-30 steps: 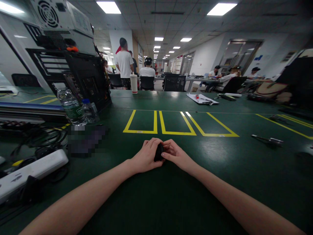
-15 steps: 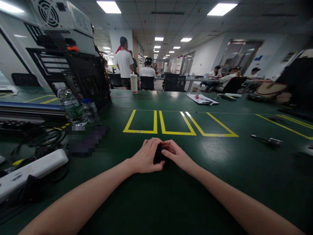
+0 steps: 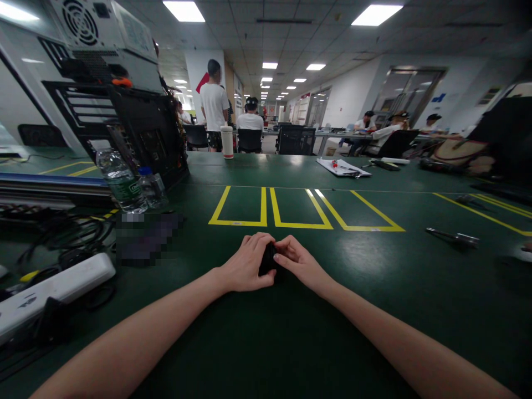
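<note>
A small black object (image 3: 267,260) is between my hands, low over the green table (image 3: 266,338); its kind is hard to make out, as my fingers cover much of it. My left hand (image 3: 248,262) is closed around its left side, thumb towards me and fingers over the far side. On the right side, my right hand (image 3: 300,262) has its thumb and bent fingers pinched at the object's edge. Just beyond both hands, yellow tape outlines (image 3: 303,225) mark the table top.
At left are a white power strip (image 3: 62,293), tangled cables, a water bottle (image 3: 120,177), a smaller blue-capped bottle (image 3: 153,188) and an open computer case (image 3: 145,130). A clipboard (image 3: 343,168) and a white cup (image 3: 227,142) stand farther back. A metal tool (image 3: 453,237) lies right.
My hands stay at the black object, shifting only slightly; the left thumb has moved a little to the left. In the background, a standing person has moved slightly right.
</note>
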Available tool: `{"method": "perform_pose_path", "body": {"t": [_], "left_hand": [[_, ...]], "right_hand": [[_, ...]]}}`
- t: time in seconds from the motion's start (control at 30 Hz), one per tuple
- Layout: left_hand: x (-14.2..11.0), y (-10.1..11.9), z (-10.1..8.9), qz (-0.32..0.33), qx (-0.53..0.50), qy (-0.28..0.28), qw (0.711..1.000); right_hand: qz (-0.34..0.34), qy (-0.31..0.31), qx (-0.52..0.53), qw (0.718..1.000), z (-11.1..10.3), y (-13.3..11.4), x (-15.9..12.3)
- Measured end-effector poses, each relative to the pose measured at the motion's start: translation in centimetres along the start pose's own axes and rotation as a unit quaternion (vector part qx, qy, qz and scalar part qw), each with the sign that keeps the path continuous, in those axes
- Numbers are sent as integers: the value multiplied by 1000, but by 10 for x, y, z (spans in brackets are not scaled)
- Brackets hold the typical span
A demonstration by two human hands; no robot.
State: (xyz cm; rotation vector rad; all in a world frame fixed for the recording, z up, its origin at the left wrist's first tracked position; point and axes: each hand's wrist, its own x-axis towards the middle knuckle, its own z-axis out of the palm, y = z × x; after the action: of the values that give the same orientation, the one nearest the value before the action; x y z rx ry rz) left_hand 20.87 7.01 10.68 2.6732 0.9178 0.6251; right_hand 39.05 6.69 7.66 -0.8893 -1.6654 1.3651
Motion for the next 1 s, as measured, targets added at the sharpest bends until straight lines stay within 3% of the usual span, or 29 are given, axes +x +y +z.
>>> {"method": "perform_pose_path", "body": {"t": [0.27,0.43,0.83,1.0], "left_hand": [[0,-1,2,0,-6,7,1000],[0,-3,5,8,-1,19,1000],[0,1,0,-5,-11,3,1000],[0,1,0,-5,-12,-1,1000]], "right_hand": [[34,12,-22,999,-2,1,2],[-10,-22,31,999,-1,3,2],[23,28,-18,999,2,2,0],[19,12,-21,1000,1,4,-1]]}}
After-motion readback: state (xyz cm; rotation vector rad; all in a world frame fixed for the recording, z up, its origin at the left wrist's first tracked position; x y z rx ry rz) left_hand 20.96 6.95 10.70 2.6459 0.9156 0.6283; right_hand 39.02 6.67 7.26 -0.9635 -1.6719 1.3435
